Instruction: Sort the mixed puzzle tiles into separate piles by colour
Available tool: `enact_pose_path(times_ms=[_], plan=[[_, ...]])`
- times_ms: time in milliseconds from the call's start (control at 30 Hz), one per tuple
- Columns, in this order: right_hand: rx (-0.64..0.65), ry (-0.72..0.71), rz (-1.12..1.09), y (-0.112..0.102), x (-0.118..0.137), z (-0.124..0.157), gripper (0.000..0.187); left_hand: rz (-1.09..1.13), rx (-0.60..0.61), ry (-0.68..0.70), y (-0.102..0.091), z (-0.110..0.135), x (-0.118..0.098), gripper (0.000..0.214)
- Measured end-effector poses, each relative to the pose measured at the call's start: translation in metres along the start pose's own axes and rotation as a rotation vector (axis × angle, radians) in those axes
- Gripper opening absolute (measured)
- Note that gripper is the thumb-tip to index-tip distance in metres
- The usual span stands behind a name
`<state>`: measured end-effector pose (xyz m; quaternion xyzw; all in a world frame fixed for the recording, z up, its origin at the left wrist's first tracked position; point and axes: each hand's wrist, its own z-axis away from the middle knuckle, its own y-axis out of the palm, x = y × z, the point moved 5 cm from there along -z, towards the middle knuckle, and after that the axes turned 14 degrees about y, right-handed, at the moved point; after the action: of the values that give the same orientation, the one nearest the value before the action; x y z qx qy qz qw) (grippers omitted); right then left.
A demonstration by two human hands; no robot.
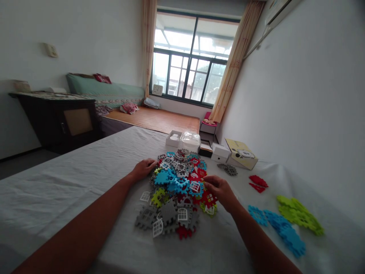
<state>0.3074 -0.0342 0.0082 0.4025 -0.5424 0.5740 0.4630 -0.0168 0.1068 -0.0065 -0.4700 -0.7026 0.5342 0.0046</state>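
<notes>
Head cam is showing a messy pile of plastic pieces (181, 179) sitting mid-frame on a white cloth (85, 179), with both hands at its edges. Left hand (143, 169) is resting against the pile's left side, fingers loosely curled; can't tell if it's actually gripping anything. Right hand (219, 188) is hovering or touching at the right side, fingers half bent near a blue piece with a white window (195, 186); can't tell whether it's pinching one. Over toward the lower right, blue pieces (285, 228) and green pieces (299, 214) are lying apart. They're looking light and stiff to me, maybe slick-faced, with toothed rims probably snagging on neighbours. I'd be pinching a free edge, going easy on the thin white frames (182, 214).
</notes>
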Motion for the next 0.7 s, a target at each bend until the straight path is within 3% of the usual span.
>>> enact_pose_path(times_ms=[167,300,467,700], plan=[[0.035,0.008,-0.030,-0.006,-0.002,-0.001,0.042,-0.012,0.004,-0.002,-0.001,0.000,-0.003,0.051],[-0.019,-0.063,0.234,-0.010,0.001,-0.001,0.037,-0.004,-0.004,-0.007,0.000,0.000,-0.001,0.051],[-0.114,-0.256,0.654,0.006,0.009,0.004,0.034,0.001,0.002,-0.009,0.000,0.000,0.000,0.050],[0.004,-0.298,0.730,0.023,0.020,0.018,0.042,0.004,0.017,-0.014,0.000,0.001,-0.002,0.050]])
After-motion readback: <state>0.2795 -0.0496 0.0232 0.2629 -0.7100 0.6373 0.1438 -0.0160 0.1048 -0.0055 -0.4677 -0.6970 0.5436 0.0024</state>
